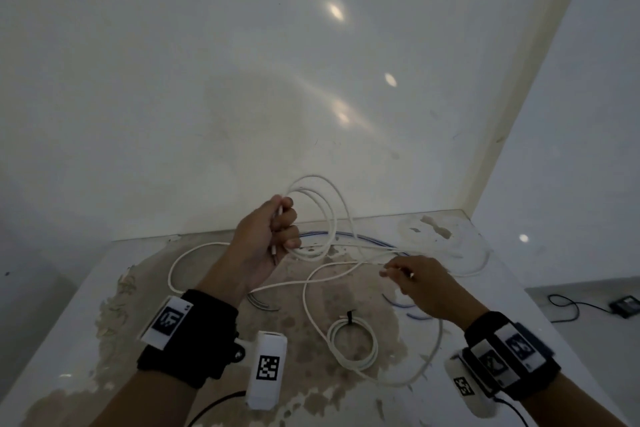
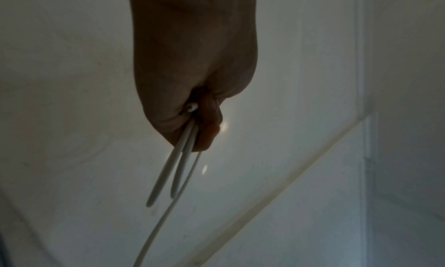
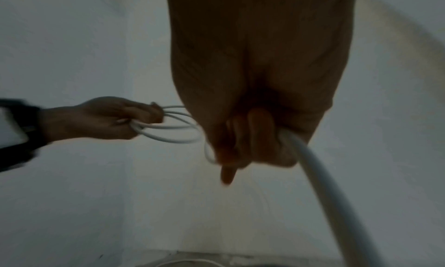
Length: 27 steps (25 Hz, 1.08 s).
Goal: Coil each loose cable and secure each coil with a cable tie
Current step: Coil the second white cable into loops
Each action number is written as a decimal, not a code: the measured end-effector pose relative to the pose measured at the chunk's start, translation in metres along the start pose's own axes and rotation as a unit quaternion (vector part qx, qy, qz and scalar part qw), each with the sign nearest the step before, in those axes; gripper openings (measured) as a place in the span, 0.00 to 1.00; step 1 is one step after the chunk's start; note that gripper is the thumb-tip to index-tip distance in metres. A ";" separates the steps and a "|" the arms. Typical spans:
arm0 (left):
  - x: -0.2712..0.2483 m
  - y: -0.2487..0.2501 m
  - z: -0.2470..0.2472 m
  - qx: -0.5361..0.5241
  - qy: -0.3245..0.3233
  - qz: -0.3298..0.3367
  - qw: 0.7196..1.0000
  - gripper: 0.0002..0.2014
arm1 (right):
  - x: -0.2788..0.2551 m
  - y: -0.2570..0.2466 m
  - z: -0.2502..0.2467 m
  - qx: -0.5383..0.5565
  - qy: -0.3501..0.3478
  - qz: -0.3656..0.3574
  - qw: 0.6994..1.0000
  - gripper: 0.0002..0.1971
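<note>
My left hand (image 1: 277, 236) is raised above the table and grips a few loops of a white cable (image 1: 325, 215); the loops (image 2: 178, 168) hang from its fist in the left wrist view. To the right and lower, my right hand (image 1: 401, 272) pinches the loose run of the same cable (image 3: 313, 172), which trails across the table. A finished white coil (image 1: 353, 345) bound with a black cable tie (image 1: 349, 317) lies on the table between my wrists. In the right wrist view the left hand (image 3: 108, 120) holds the loops (image 3: 173, 126) at left.
The worn, stained table (image 1: 138, 305) ends at a far edge near the wall. A blue cable (image 1: 349, 236) lies behind the white loops, with more blue strands (image 1: 401, 303) near my right hand. On the floor at right sits a black device (image 1: 625, 307) with a cord.
</note>
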State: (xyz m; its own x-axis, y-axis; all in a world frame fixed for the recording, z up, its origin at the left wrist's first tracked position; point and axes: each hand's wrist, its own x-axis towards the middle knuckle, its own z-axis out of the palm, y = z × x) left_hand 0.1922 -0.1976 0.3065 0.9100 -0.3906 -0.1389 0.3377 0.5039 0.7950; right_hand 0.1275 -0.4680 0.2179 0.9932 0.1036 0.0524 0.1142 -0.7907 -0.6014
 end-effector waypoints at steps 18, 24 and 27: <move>-0.016 -0.018 0.014 0.359 -0.152 -0.067 0.918 0.17 | 0.007 -0.099 -0.066 0.080 -0.015 -0.175 0.981 0.04; -0.006 -0.017 0.013 0.004 -0.281 -0.227 0.932 0.17 | 0.031 -0.081 -0.041 0.171 0.072 -0.142 0.972 0.08; -0.004 -0.020 0.013 -0.090 -0.304 -0.179 0.931 0.14 | 0.026 -0.079 -0.028 0.267 0.046 -0.092 0.958 0.19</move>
State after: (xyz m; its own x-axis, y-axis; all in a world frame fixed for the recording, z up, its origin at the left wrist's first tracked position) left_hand 0.1788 -0.2157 0.2990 0.4446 -0.8953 0.0272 0.6782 0.3563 0.6427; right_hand 0.1449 -0.4196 0.2894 0.9577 0.1393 0.2519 0.2852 -0.3407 -0.8959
